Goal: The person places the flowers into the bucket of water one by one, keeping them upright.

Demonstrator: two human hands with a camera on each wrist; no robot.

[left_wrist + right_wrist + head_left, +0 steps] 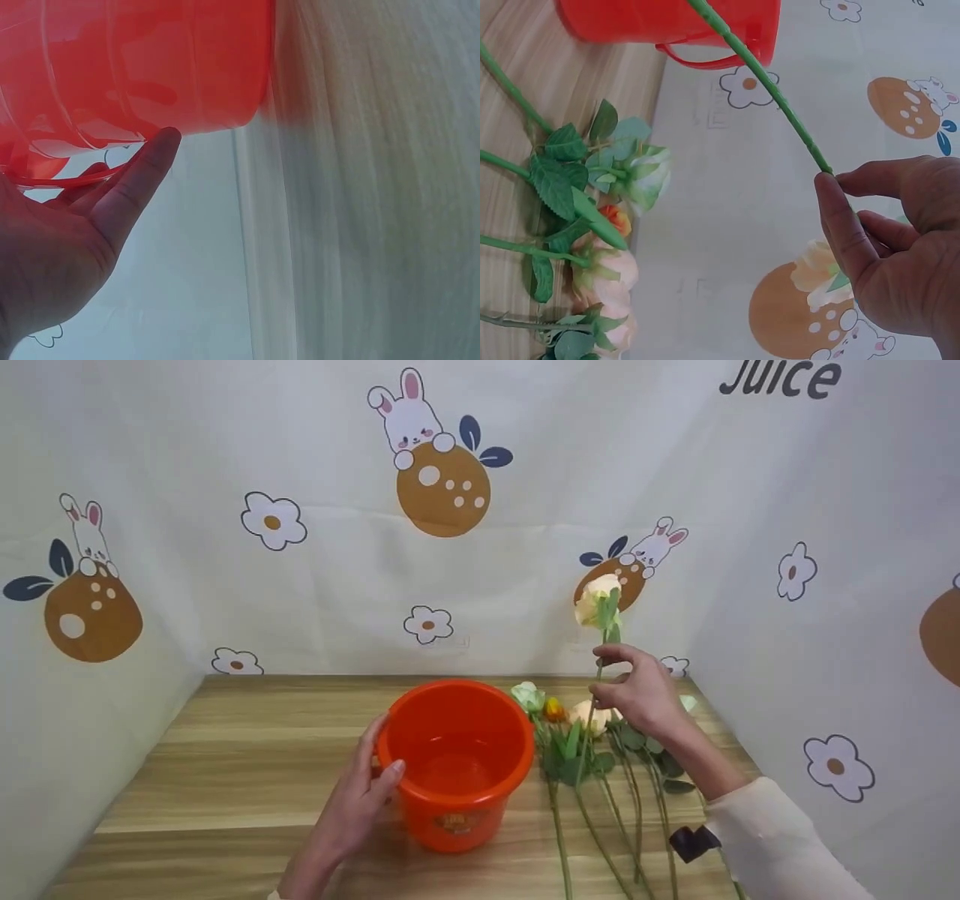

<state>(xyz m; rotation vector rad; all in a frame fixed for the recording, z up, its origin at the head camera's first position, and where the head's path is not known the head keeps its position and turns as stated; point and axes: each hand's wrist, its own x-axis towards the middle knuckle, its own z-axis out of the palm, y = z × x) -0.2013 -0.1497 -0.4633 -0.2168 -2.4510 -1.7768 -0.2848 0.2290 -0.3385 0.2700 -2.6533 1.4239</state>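
A red plastic bucket (457, 829) stands upright on the wooden table. My left hand (356, 799) rests against its left side, thumb at the rim and fingers fairly straight; in the left wrist view a finger (142, 176) lies along the bucket wall. My right hand (645, 690) pinches the green stem (769, 86) of a pale cream rose (598, 601) between thumb and fingertips. The flower is raised, bloom up, to the right of the bucket. Below it the stem's lower part overlaps other stems in the head view.
Right of the bucket lie several more artificial flowers: a whitish-green rose (528, 697), a small orange bloom (554, 709) and peach roses (604, 274), their stems toward me. Patterned cloth (337, 585) encloses the table's back and sides. A black object (694, 844) sits at my right sleeve.
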